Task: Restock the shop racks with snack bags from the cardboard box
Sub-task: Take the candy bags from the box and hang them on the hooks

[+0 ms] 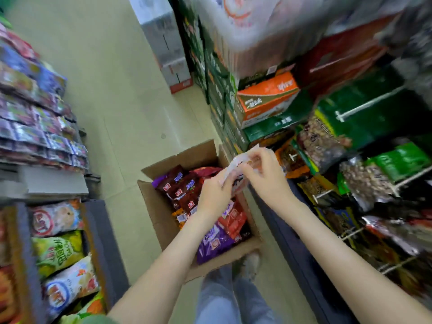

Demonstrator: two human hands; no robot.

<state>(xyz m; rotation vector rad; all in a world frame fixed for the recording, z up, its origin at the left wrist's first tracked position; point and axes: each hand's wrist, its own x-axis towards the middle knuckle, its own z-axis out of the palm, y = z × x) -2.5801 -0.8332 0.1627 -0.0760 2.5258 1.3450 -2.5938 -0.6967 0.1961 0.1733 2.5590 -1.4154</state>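
An open cardboard box [153, 202] stands on the floor between two racks, holding several purple, maroon and red snack bags [184, 185]. Above its far right corner both my hands hold one pale orange-and-white snack bag [238, 164]. My left hand [216, 195] grips its lower edge from below. My right hand [266, 169] pinches its upper part with thumb and fingers. The bag is blurred and partly hidden by my fingers. The right rack [357, 188] with hanging bags on wire hooks is just beyond my right hand.
A left rack [46, 136] carries rows of small packets, with chip bags [58, 249] in a bin below it. Stacked green and orange cartons [268, 99] stand behind the box. A tall grey carton [166, 43] stands farther along the aisle floor. My legs and shoe [250, 265] are beside the box.
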